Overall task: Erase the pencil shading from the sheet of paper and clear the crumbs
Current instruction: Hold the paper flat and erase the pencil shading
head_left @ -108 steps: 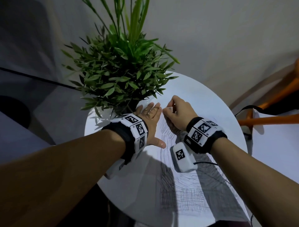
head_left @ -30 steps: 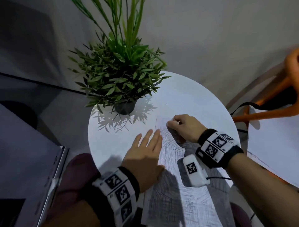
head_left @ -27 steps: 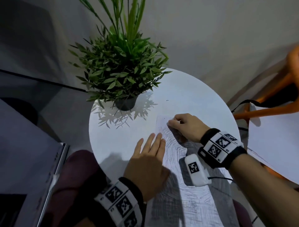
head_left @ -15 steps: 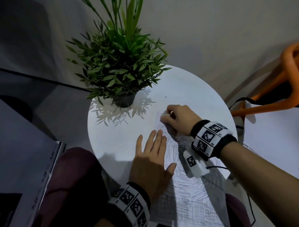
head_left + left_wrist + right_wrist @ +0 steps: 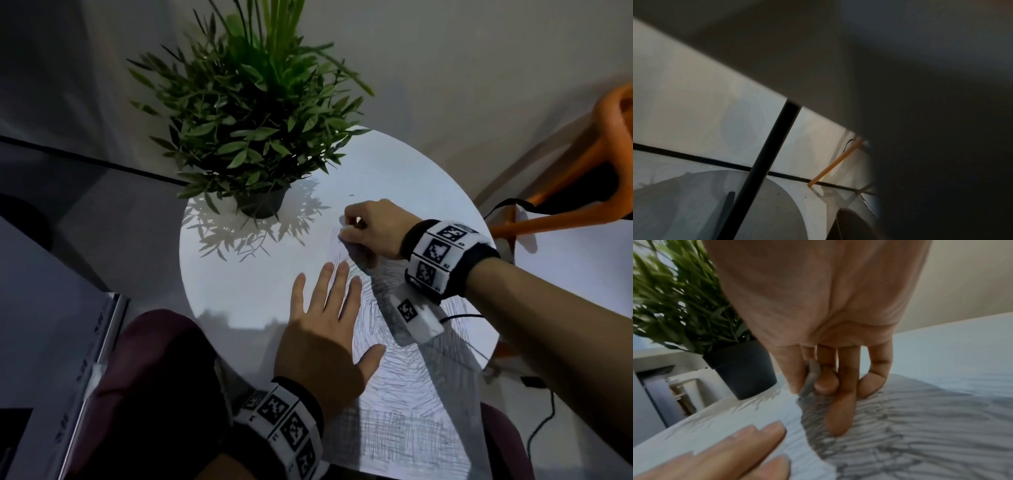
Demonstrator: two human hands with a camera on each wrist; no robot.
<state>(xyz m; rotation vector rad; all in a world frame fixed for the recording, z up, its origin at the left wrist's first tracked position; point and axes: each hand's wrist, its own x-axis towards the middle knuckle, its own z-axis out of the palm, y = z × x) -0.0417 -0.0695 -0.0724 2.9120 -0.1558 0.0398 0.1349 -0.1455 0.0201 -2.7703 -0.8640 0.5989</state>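
A sheet of paper (image 5: 407, 387) covered in grey pencil shading lies on the round white table (image 5: 246, 294). My left hand (image 5: 325, 329) lies flat with straight fingers on the sheet's left edge, pressing it down. At the sheet's far left corner my right hand (image 5: 368, 228) pinches a small grey-white eraser (image 5: 810, 379) between thumb and forefinger, its lower end on the paper (image 5: 920, 426). In the right wrist view my left fingertips (image 5: 764, 433) show at the bottom. The left wrist view looks under the table and shows no hand.
A potted green plant (image 5: 253, 137) in a dark pot (image 5: 742, 368) stands on the table's far left, close to the sheet's corner. A tiny dark speck (image 5: 351, 195) lies beyond my right hand. An orange chair frame (image 5: 561, 192) stands to the right. A black table leg (image 5: 764, 162) runs below.
My right hand has slid with the eraser toward the sheet's far corner. My left hand has shifted slightly but still presses the paper's left edge.
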